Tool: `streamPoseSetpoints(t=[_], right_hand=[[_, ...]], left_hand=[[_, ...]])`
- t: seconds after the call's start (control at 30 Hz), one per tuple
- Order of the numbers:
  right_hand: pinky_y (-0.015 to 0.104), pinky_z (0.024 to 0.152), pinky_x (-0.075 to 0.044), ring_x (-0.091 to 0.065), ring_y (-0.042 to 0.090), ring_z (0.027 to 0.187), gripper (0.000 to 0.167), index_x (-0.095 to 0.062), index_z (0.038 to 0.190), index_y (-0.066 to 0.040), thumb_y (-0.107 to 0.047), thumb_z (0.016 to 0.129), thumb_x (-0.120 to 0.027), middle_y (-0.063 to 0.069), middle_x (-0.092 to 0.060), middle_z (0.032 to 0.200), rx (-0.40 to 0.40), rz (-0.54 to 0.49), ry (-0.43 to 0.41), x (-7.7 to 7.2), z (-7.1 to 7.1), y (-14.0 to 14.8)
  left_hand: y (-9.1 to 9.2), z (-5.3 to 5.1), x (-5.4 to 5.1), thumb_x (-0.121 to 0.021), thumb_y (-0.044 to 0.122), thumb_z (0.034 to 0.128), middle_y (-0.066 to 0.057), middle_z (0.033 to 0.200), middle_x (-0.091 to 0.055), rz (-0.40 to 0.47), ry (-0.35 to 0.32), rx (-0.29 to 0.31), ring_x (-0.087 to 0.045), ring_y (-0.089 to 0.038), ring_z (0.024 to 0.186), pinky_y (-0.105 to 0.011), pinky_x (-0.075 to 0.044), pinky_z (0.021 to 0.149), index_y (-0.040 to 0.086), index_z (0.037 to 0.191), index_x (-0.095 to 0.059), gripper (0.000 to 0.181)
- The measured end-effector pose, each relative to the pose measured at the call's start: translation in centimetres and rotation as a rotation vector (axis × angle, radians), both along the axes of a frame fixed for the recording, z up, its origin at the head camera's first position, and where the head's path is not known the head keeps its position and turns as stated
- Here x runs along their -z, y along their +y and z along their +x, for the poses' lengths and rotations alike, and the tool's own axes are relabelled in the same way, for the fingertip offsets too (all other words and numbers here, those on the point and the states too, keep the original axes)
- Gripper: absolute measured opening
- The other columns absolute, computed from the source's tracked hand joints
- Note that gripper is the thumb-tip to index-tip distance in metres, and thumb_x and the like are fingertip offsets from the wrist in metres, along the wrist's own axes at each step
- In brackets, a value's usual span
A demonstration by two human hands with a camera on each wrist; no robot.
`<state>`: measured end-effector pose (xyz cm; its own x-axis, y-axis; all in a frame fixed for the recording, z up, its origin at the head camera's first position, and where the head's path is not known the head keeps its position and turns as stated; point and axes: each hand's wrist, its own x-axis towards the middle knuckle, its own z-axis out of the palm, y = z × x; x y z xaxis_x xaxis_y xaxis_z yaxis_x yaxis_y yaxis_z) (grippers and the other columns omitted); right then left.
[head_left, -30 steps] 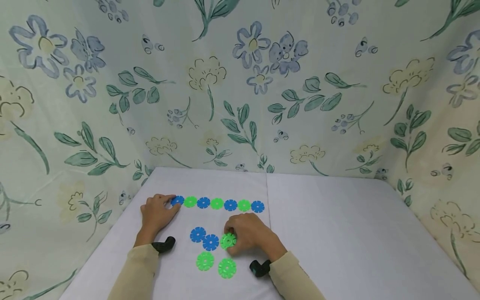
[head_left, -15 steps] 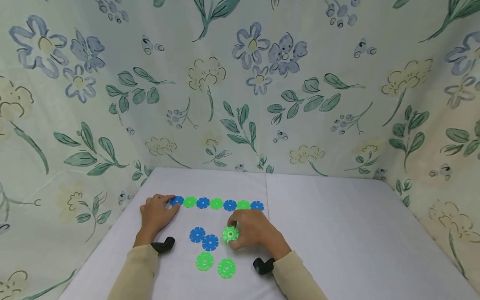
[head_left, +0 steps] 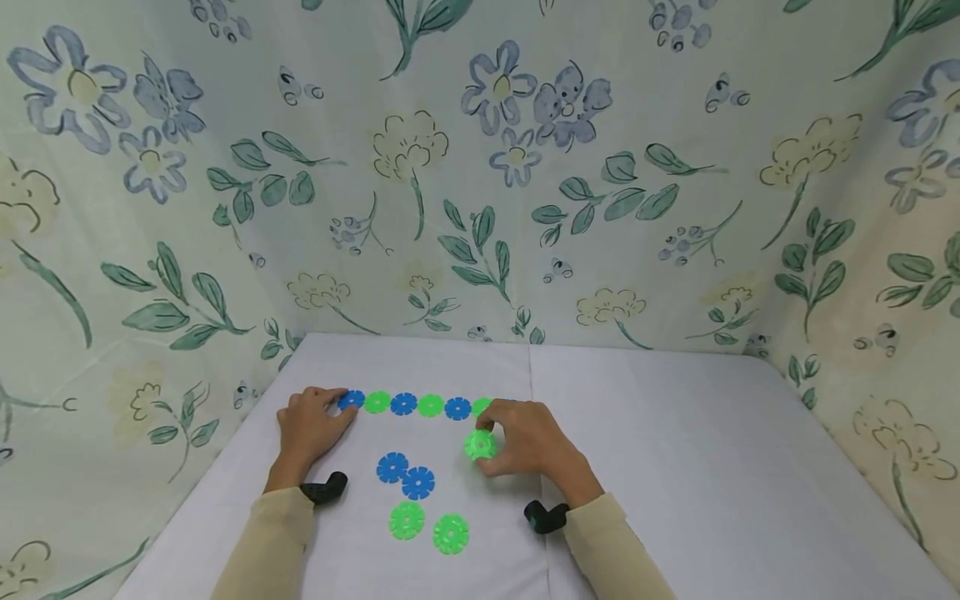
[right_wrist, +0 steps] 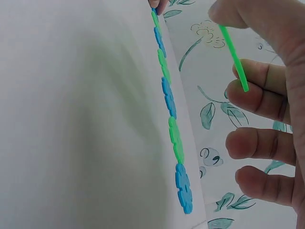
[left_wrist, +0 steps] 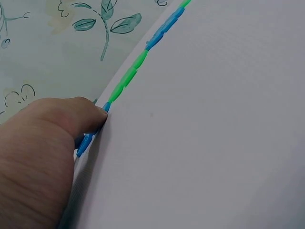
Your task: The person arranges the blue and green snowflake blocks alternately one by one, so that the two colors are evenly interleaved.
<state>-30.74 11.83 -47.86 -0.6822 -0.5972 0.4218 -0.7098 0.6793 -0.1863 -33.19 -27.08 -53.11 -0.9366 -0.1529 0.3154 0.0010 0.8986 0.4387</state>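
Note:
A row of alternating blue and green notched discs lies across the white table. My left hand (head_left: 309, 425) pinches the blue disc (head_left: 352, 400) at the row's left end between thumb and finger; the left wrist view shows the thumb on its edge. Above the table, my right hand (head_left: 534, 446) holds a green disc (head_left: 481, 445) by its rim, just in front of the row's right part. In the right wrist view this green disc (right_wrist: 234, 59) is seen edge-on between thumb and fingers, apart from the row and its blue end disc (right_wrist: 183, 188).
Nearer me on the table (head_left: 675, 483) lie two blue discs (head_left: 392, 467) that touch or overlap, and two separate green discs (head_left: 407, 520). A flowered cloth (head_left: 480, 167) hangs behind the table and at its sides.
My right hand has lifted the green disc from beside the loose blue discs and carried it right and away from me, up to the row. The left hand stays on the end disc.

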Motion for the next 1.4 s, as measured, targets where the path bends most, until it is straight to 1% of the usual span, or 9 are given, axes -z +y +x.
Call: streamPoseSetpoints(t=[0.23,0.47,0.67,0.77,0.83,1.03,1.13,1.3,1.4], right_hand=[[0.017,0.060,-0.043,-0.058,0.001,0.070,0.040,-0.072,0.096,-0.028,-0.051,0.064,-0.084,-0.019,-0.067,0.088,0.011,-0.060,0.029,-0.6,-0.3,1.3],[0.016,0.056,-0.041,-0.048,-0.003,0.063,0.041,-0.073,0.096,-0.026,-0.046,0.063,-0.086,-0.017,-0.068,0.088,0.017,-0.132,0.070,-0.8,-0.8,2.6],[0.017,0.049,-0.036,-0.042,-0.001,0.056,0.040,-0.073,0.095,-0.021,-0.042,0.064,-0.087,-0.012,-0.068,0.085,0.023,-0.207,0.173,-0.9,-1.4,3.4],[0.018,0.048,-0.034,-0.041,0.000,0.056,0.041,-0.071,0.095,-0.021,-0.042,0.064,-0.088,-0.010,-0.069,0.085,0.052,-0.226,0.215,-1.0,-1.8,3.9],[0.018,0.048,-0.034,-0.041,0.000,0.056,0.042,-0.071,0.095,-0.020,-0.042,0.064,-0.088,-0.009,-0.069,0.086,0.076,-0.240,0.228,-1.0,-2.0,4.3],[0.018,0.047,-0.034,-0.043,0.001,0.056,0.042,-0.072,0.096,-0.019,-0.042,0.064,-0.088,-0.009,-0.070,0.088,0.128,-0.272,0.236,-0.4,-2.3,5.5],[0.019,0.048,-0.035,-0.044,0.001,0.056,0.043,-0.071,0.097,-0.019,-0.041,0.064,-0.089,-0.006,-0.070,0.088,0.167,-0.289,0.223,0.1,-2.5,5.9],[0.020,0.049,-0.038,-0.047,0.002,0.057,0.041,-0.071,0.096,-0.019,-0.040,0.066,-0.089,-0.003,-0.071,0.088,0.243,-0.310,0.152,0.8,-2.8,6.3],[0.021,0.050,-0.040,-0.049,0.003,0.058,0.040,-0.071,0.095,-0.018,-0.040,0.067,-0.089,-0.004,-0.071,0.089,0.281,-0.317,0.120,1.1,-3.0,6.4]], left_hand=[[0.1,-0.1,0.2,-0.067,0.046,0.0904,-0.018,0.126,-0.061,0.000,-0.003,-0.006,-0.050,-0.039,0.115,-0.055,-0.032,0.088,0.018,0.131,-0.067,0.049],[0.0,-0.1,0.1,-0.068,0.046,0.0902,-0.018,0.125,-0.061,0.001,-0.003,-0.007,-0.051,-0.039,0.114,-0.055,-0.032,0.087,0.019,0.130,-0.067,0.049],[-0.1,-0.2,0.2,-0.067,0.046,0.0904,-0.018,0.124,-0.061,0.004,0.001,-0.008,-0.050,-0.038,0.114,-0.055,-0.031,0.087,0.019,0.130,-0.067,0.048],[-0.1,-0.2,0.3,-0.067,0.046,0.0905,-0.018,0.124,-0.061,0.002,-0.002,-0.014,-0.050,-0.038,0.114,-0.055,-0.031,0.088,0.019,0.130,-0.067,0.048],[-0.1,-0.3,0.3,-0.067,0.047,0.0902,-0.018,0.124,-0.061,0.001,-0.002,-0.014,-0.050,-0.038,0.114,-0.056,-0.031,0.088,0.019,0.130,-0.067,0.049],[0.0,-0.2,0.2,-0.068,0.046,0.0900,-0.018,0.124,-0.062,-0.001,0.003,-0.007,-0.051,-0.038,0.113,-0.055,-0.032,0.087,0.019,0.129,-0.068,0.048],[0.0,-0.2,0.1,-0.069,0.045,0.0904,-0.018,0.124,-0.062,0.000,0.003,-0.004,-0.051,-0.038,0.113,-0.055,-0.032,0.087,0.019,0.129,-0.068,0.047],[0.0,-0.1,0.1,-0.069,0.044,0.0904,-0.018,0.123,-0.062,0.007,0.006,0.000,-0.051,-0.039,0.113,-0.055,-0.031,0.087,0.018,0.129,-0.068,0.047],[0.0,0.0,0.0,-0.068,0.045,0.0906,-0.018,0.124,-0.062,0.007,0.003,-0.004,-0.051,-0.039,0.114,-0.055,-0.031,0.087,0.018,0.130,-0.068,0.047]])
